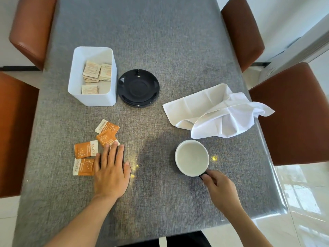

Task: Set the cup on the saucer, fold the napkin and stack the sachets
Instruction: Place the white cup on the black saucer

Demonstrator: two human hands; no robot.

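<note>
A cup (pixel 192 157), white inside with a dark handle, stands on the grey table near the front right. My right hand (pixel 219 188) pinches its handle. The black saucer (pixel 138 87) lies empty further back, apart from the cup. A crumpled white napkin (pixel 217 111) lies unfolded to the right of the saucer. Several orange sachets (pixel 86 149) are scattered at the front left. My left hand (pixel 111 172) rests flat on the table beside them, fingers spread, its fingertips touching one sachet.
A white box (pixel 92 97) holding more sachets stands left of the saucer. Brown chairs (pixel 293 113) flank the table on both sides. The table's front edge (pixel 160 236) is just below my arms.
</note>
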